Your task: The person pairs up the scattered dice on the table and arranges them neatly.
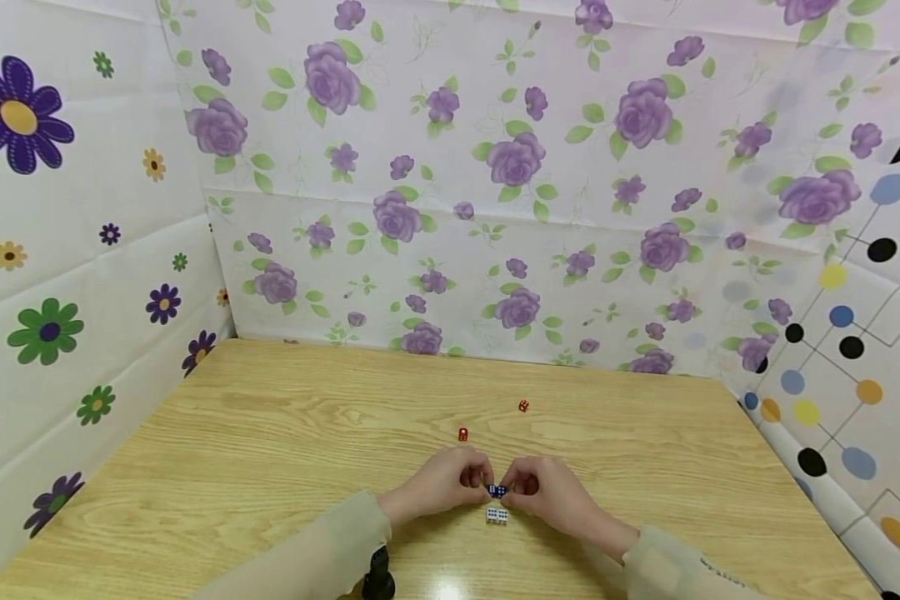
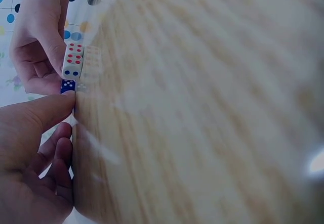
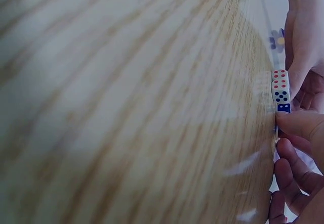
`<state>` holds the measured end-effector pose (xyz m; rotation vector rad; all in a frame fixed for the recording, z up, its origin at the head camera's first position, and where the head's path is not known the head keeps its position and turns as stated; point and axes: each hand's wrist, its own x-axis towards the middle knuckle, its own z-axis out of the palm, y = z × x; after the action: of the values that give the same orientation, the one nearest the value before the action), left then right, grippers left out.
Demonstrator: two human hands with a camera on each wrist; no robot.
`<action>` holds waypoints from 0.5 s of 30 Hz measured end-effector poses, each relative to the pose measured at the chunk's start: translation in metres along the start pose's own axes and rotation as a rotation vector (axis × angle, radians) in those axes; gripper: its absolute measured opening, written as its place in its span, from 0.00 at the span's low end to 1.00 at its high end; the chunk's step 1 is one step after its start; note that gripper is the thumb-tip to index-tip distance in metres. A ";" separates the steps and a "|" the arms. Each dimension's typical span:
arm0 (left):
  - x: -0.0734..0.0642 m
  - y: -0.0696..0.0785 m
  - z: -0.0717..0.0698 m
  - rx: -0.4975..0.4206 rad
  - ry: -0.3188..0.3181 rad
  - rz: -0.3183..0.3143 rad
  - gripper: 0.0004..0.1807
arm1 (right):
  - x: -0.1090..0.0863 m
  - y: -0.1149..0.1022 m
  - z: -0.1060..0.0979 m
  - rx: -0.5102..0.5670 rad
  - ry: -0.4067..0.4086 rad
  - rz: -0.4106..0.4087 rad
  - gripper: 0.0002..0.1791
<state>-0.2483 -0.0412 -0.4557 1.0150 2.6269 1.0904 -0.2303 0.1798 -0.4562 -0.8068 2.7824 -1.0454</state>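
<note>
Blue dice (image 1: 501, 492), two of them, sat side by side on the wooden table (image 1: 307, 417), between your hands. Your left hand (image 1: 450, 482) pinched the left die with thumb and fingertip; your right hand (image 1: 553, 493) pinched the right one the same way. Just nearer to you stood two white dice (image 1: 502, 517), also side by side. Beyond your hands lay two red dice (image 1: 462, 435), well apart, and a black object (image 1: 378, 581) stood beside your left sleeve (image 1: 352, 529).
</note>
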 end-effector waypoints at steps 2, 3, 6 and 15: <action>0.000 0.001 -0.001 -0.004 0.000 0.007 0.05 | 0.000 0.000 0.000 -0.002 0.001 -0.002 0.03; 0.000 0.001 -0.001 -0.007 0.000 0.010 0.04 | 0.000 0.000 0.000 -0.002 0.001 -0.003 0.03; -0.001 0.001 -0.001 -0.010 -0.001 0.020 0.04 | 0.000 0.000 0.000 -0.001 0.000 -0.005 0.03; 0.000 0.001 -0.001 0.000 -0.002 0.015 0.04 | 0.000 0.000 0.000 -0.004 0.003 0.001 0.03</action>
<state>-0.2486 -0.0410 -0.4545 1.0363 2.6227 1.0918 -0.2301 0.1799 -0.4563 -0.8056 2.7879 -1.0420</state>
